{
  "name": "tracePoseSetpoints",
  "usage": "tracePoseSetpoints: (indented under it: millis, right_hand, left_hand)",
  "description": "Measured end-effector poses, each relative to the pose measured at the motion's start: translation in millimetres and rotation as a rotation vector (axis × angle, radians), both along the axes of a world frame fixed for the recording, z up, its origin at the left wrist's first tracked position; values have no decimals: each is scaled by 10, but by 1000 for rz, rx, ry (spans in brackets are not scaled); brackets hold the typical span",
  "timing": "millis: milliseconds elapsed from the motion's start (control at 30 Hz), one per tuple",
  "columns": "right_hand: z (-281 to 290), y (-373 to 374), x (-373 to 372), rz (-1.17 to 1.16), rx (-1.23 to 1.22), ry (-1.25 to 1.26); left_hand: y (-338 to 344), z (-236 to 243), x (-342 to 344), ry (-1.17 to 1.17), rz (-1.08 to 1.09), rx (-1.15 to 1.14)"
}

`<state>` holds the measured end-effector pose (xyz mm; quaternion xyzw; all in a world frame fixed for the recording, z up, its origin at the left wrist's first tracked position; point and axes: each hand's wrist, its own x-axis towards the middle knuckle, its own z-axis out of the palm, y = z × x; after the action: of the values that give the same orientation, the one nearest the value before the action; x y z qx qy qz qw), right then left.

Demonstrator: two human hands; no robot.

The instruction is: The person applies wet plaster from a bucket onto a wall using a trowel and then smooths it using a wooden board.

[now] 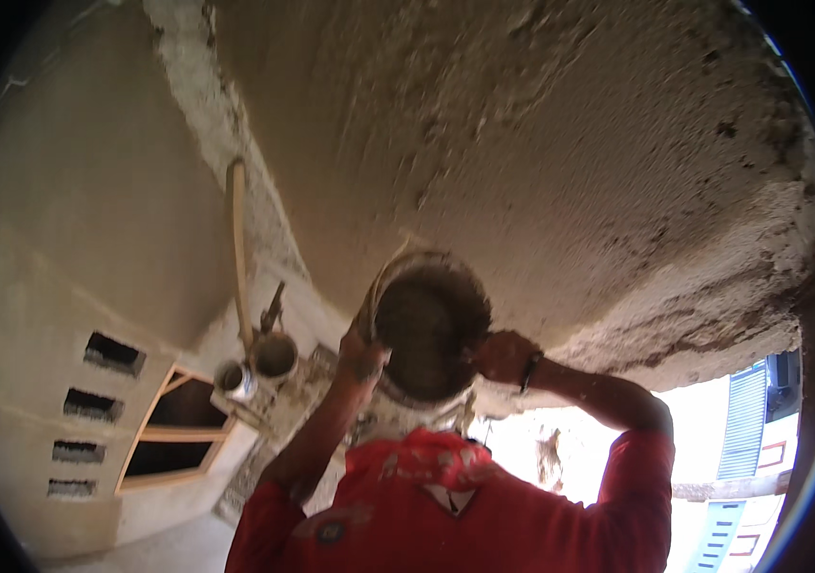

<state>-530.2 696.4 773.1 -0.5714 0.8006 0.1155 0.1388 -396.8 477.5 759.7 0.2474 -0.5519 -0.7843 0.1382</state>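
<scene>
A round bucket [479,288], its rim crusted with mortar, is held up in front of my chest. Wet grey-brown mortar [426,329] shows inside it. My left hand [364,358] is closed on the bucket's left side. At the right rim, my right hand [506,357] is closed, its fingers reaching over the dark inside of the bucket. Shadow hides whatever those fingers grip. Beyond the bucket rises a wall [522,191] coated in damp, partly rough plaster.
Down to the left stand a mortar-filled bucket [275,355] and a smaller pale bucket [233,378]. A long wooden pole [238,248] leans by the wall corner. A wood-framed window [170,435] and several wall openings [113,354] lie farther left. Bright daylight enters at right.
</scene>
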Motion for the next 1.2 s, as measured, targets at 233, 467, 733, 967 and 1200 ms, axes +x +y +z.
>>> tracePoseSetpoints:
  millis: [233,467,733,967,1200]
  right_hand:
    - [-38,310,74,-161,-570,-77]
    - [204,212,-1,-154,-619,-139]
    - [1484,46,-185,16,-703,71]
    - [2804,-249,-226,447,-1030,-154]
    - [3433,35,-746,254,-1186,-192]
  left_hand:
    - [-146,18,78,-27,18,45]
    - [-254,-99,186,-49,55,32]
    - [-311,-331,222,-18,116,57]
    - [-358,-362,466,-2,243,34]
    - [-350,-419,560,36,270,-44]
